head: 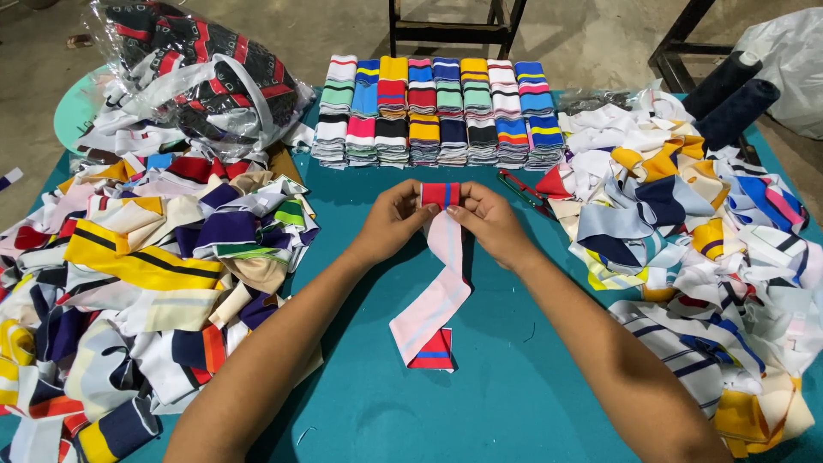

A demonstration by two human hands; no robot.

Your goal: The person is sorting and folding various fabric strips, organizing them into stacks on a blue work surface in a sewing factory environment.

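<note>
Fingers of the left hand (pixel 393 221) and right hand (pixel 490 220) are pinched on the folded red-and-blue top end of a pink knit rib strip (pixel 435 291) trailing down the teal table (pixel 514 386); it looks light, limp, best held by that end.

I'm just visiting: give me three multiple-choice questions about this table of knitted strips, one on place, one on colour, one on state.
1. Where do the neatly folded striped stacks lie?
A. far edge, centre
B. near edge
C. on the floor

2. What colour is the tablecloth?
A. teal
B. yellow
C. black

3. How is the pink ribbed strip with red-and-blue ends held?
A. lying untouched
B. top end pinched by both hands
C. rolled in one fist

Answers: 1 A, two rows sit beyond the hands. 2 A, bare cloth shows teal. 3 B, the left hand and right hand grip its top end.
</note>
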